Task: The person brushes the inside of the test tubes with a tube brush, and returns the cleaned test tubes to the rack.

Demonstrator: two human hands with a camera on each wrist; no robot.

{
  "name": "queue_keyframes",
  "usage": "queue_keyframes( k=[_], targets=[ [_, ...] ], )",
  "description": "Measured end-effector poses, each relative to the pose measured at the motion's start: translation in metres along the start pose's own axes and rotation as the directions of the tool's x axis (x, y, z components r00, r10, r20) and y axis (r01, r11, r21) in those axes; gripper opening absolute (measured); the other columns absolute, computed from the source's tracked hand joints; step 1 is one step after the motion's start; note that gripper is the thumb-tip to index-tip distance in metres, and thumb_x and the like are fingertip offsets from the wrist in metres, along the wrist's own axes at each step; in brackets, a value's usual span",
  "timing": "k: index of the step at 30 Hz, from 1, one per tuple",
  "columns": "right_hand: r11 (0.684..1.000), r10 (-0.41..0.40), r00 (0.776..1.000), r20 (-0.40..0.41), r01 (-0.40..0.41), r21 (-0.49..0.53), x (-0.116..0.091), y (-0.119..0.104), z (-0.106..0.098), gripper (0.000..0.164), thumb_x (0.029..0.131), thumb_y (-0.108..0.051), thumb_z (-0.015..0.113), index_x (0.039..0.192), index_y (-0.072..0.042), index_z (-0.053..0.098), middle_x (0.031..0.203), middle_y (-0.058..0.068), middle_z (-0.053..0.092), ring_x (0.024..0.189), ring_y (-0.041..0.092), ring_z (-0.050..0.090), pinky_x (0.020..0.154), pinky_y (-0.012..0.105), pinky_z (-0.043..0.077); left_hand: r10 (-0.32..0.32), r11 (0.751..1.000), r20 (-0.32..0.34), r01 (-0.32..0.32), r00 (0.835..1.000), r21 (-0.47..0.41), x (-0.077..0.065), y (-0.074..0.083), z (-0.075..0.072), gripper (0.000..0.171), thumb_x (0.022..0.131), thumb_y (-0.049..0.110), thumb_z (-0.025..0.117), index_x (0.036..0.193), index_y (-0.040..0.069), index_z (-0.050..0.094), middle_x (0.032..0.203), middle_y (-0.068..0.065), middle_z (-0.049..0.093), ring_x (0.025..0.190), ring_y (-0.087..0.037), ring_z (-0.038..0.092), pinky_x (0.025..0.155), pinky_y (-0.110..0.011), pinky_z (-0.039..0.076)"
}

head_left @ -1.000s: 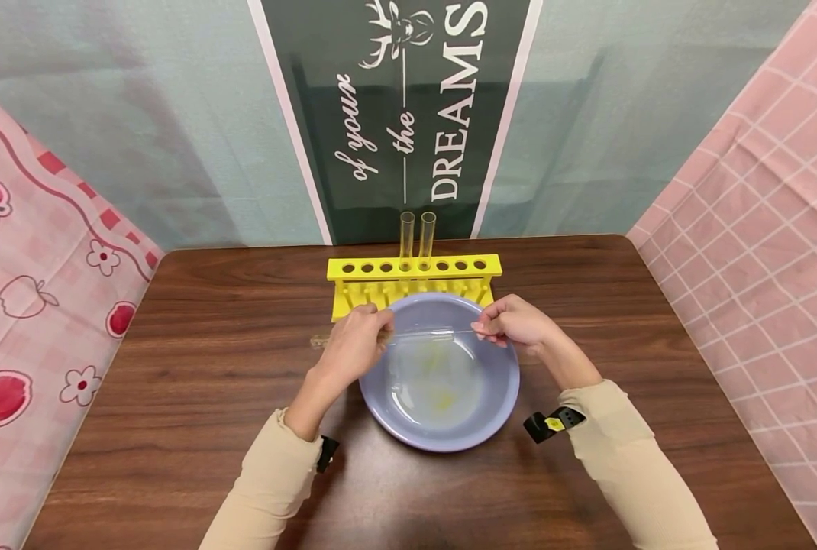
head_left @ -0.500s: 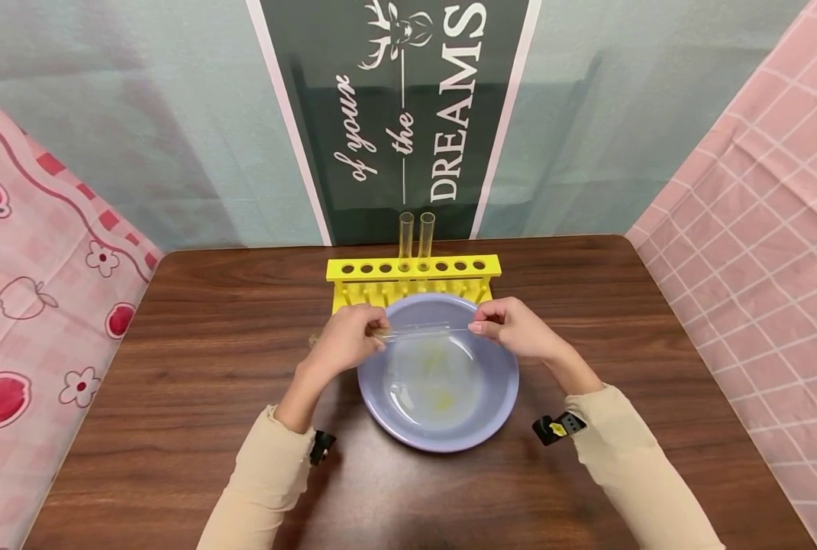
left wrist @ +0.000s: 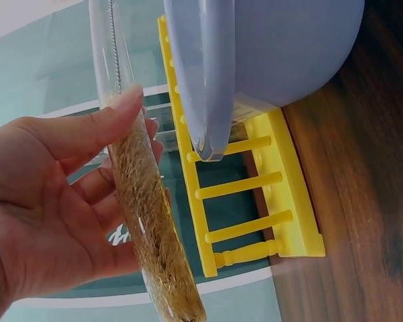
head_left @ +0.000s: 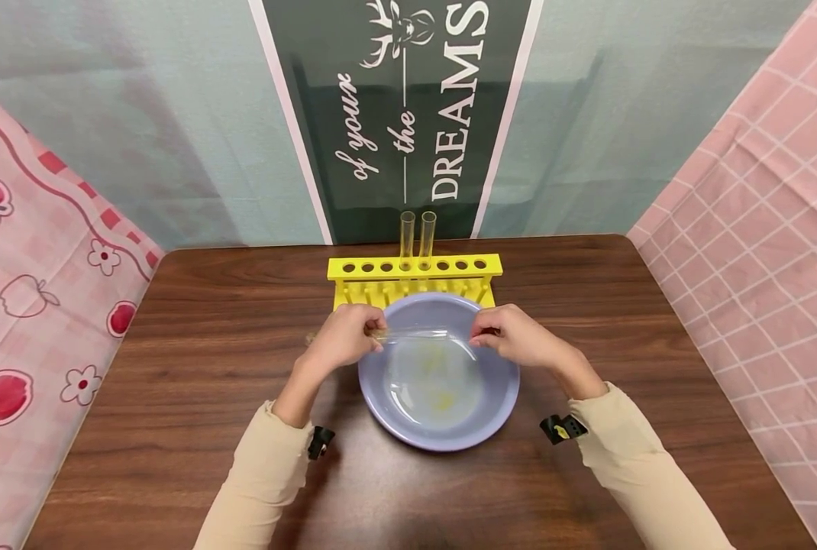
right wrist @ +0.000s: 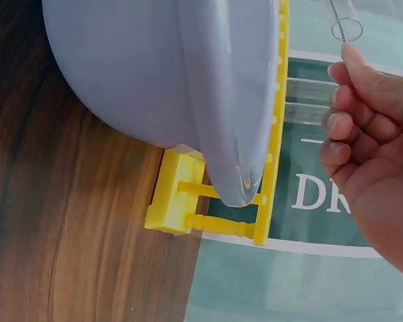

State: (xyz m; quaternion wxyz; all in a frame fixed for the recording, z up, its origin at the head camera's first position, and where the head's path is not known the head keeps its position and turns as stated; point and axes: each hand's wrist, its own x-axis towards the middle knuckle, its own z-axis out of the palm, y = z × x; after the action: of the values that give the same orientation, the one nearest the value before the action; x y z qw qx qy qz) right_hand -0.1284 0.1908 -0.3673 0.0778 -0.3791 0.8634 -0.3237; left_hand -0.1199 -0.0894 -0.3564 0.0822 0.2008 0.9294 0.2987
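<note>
My left hand [head_left: 347, 336] holds a clear test tube [head_left: 418, 334] lying nearly level above a lilac basin [head_left: 501, 389]. Inside the tube, the left wrist view shows a brush with tan bristles [left wrist: 144, 201], reaching toward the far end. Its twisted wire [left wrist: 114, 47] runs back along the tube to the mouth. Over the basin's right side, my right hand [head_left: 515, 334] pinches the wire's end between thumb and forefinger. The tube's round mouth [right wrist: 347, 30] sits just beyond these fingertips in the right wrist view. Cloudy water with yellowish patches fills the basin's bottom.
Behind the basin stands a yellow test tube rack [head_left: 377, 267], partly hidden by the basin's rim. Two clear test tubes [head_left: 427, 237] stand upright in it. The brown wooden table [head_left: 230, 305] meets a hanging cloth [head_left: 195, 137] at the back.
My left hand has shifted slightly left along the tube, covering more of the bristle end. My right hand's fingers have tilted a little and stay at the wire, near the same place.
</note>
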Motion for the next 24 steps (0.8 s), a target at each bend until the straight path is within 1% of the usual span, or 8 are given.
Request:
queue_keyframes(
  k=[4,9,11,14,17,24],
  targets=[
    [0.997,-0.051,0.998,-0.024,0.05,-0.061,-0.0006,-0.0017,0.0003,0.007,0.077,-0.001,0.07,0.076,-0.007,0.066,0.072,-0.004,0.057,0.064,0.009,0.048,0.055,0.023,0.043,0.014,1.0,0.02,-0.014,1.0,-0.013,0.0,-0.0007,-0.0015,0.014,0.069,0.003,0.076,0.077,0.008,0.066,0.072,0.001,0.062,0.07,-0.014,0.057,0.068,-0.031,0.046],
    [0.984,-0.128,0.988,-0.084,0.117,-0.133,-0.0035,-0.0002,0.0032,0.013,0.074,0.002,0.071,0.074,-0.009,0.063,0.07,-0.005,0.054,0.062,0.008,0.047,0.055,0.024,0.041,0.021,1.0,0.054,-0.02,0.998,-0.021,0.001,0.0002,-0.0025,0.015,0.069,0.004,0.077,0.078,0.008,0.066,0.071,0.001,0.06,0.07,-0.013,0.056,0.067,-0.029,0.046],
    [0.979,-0.143,0.985,-0.097,0.126,-0.163,-0.0047,0.0006,0.0045,0.014,0.074,0.002,0.071,0.073,-0.008,0.062,0.07,-0.005,0.054,0.062,0.008,0.047,0.055,0.025,0.041,0.013,1.0,0.064,-0.012,0.998,-0.023,0.0012,0.0021,-0.0028,0.016,0.069,0.005,0.078,0.079,0.007,0.066,0.07,0.001,0.059,0.069,-0.013,0.055,0.068,-0.029,0.046],
    [0.973,-0.139,0.985,-0.103,0.116,-0.202,-0.0059,0.001,0.0063,0.014,0.073,0.001,0.072,0.072,-0.009,0.062,0.069,-0.005,0.053,0.063,0.009,0.047,0.056,0.026,0.041,-0.009,1.0,0.073,0.011,0.997,-0.026,0.001,0.0052,-0.0035,0.017,0.068,0.005,0.079,0.079,0.007,0.066,0.07,0.001,0.059,0.07,-0.013,0.055,0.069,-0.029,0.046],
    [0.964,-0.151,0.982,-0.111,0.122,-0.237,-0.0062,0.0006,0.0074,0.016,0.073,0.001,0.073,0.071,-0.01,0.061,0.068,-0.006,0.051,0.063,0.01,0.045,0.056,0.026,0.041,-0.024,0.999,0.078,0.027,0.997,-0.034,0.0009,0.0063,-0.0039,0.016,0.067,0.005,0.079,0.078,0.006,0.066,0.069,0.0,0.059,0.069,-0.014,0.055,0.068,-0.028,0.046],
    [0.929,-0.245,0.96,-0.133,0.193,-0.317,-0.0053,-0.0017,0.0083,0.022,0.071,0.003,0.073,0.066,-0.01,0.056,0.064,-0.005,0.047,0.061,0.01,0.043,0.058,0.028,0.039,-0.053,0.995,0.097,0.061,0.994,-0.074,-0.0001,0.0065,-0.0042,0.015,0.068,0.004,0.078,0.079,0.005,0.068,0.068,0.0,0.06,0.068,-0.013,0.054,0.067,-0.027,0.046]
  ],
)
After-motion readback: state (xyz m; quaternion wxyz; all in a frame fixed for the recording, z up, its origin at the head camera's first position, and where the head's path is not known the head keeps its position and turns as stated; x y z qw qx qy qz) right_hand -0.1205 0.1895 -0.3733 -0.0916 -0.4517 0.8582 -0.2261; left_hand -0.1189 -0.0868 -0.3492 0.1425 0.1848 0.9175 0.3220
